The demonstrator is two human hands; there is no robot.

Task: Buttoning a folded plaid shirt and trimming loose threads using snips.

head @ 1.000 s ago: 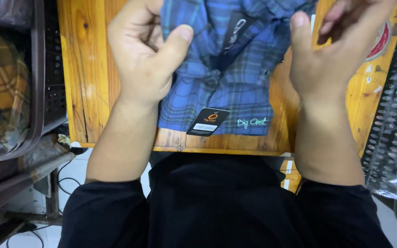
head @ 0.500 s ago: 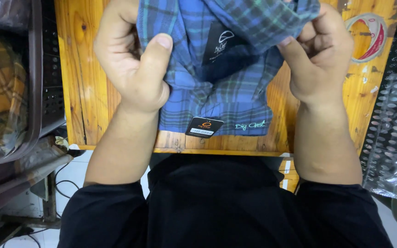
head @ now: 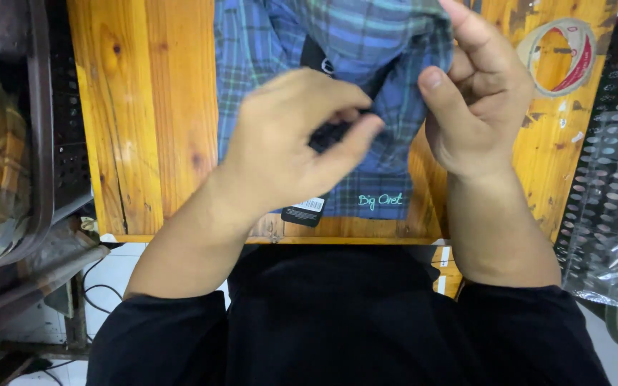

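Soft, light blue plaid cotton shirt (head: 323, 107) lying folded on orange-stained wooden bench (head: 144, 121); likely limp, best gripped at doubled edges. Left hand (head: 291, 154) pinching dark inner fabric at middle; right hand (head: 477, 100) closed on upper fold. Tape roll (head: 558, 57) nearby.

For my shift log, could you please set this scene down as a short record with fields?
surface: wooden table
garment: blue plaid shirt, folded, black hang tag at its near edge
left hand: pinching a dark part at the shirt's middle
right hand: gripping the shirt's right edge
nearby: tape roll at right
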